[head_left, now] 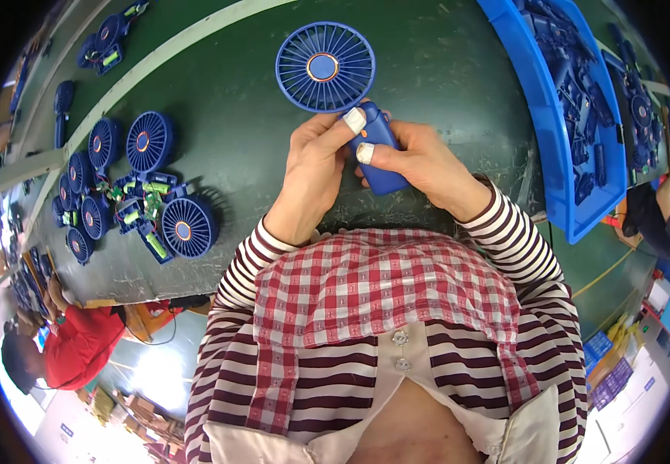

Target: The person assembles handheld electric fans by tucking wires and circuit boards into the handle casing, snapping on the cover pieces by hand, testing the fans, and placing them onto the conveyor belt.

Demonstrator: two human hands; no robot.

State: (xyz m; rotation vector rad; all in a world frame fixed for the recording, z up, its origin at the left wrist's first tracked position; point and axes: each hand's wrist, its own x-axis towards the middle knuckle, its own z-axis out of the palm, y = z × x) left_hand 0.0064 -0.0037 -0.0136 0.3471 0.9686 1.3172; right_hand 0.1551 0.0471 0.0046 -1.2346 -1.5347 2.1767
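Both my hands grip a blue handheld fan [325,68], whose round slatted head points away from me over the green table. Its blue handle [385,179] reaches back toward my body. Around the handle's upper left side, just below the head, my left hand [315,158] is closed. My right hand [431,162] closes on the handle's right side. Both thumbs have white wrapping on their tips and lie on the handle's front, close to a small orange button [364,134]. The fingers behind the handle are mostly hidden.
Several blue fans with opened handles, green cells and circuit boards [151,199] lie in a cluster to the left. A blue bin [563,185] full of blue plastic parts stands at the right. A pale strip [157,58] crosses the table. A person in red [83,348] is at the lower left.
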